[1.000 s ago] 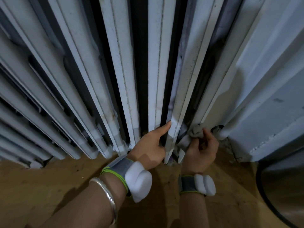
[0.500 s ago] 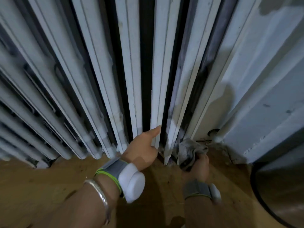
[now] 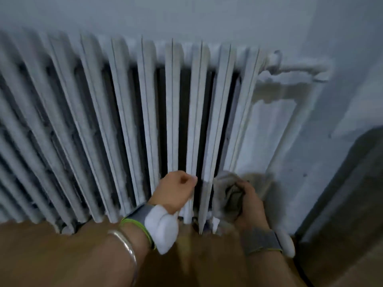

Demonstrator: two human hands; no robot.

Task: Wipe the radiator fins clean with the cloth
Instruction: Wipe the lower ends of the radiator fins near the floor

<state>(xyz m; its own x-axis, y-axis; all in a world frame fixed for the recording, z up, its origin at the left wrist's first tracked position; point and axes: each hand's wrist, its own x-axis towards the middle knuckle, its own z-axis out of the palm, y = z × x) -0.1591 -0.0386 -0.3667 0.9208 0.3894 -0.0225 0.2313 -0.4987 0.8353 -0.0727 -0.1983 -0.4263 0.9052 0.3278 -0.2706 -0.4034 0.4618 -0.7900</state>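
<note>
left hand [image 3: 175, 190] now curled; pipe [image 3: 293, 129] near cloth [image 3: 224, 195]

White-painted ribbed metal radiator [image 3: 176, 110], upright against the wall, tall fins fanning from 9 to 1 o'clock, dark gaps between them, grey crumpled cloth [image 3: 224, 189] bunched at 5 o'clock, just beside the rightmost fins' lower ends
</note>
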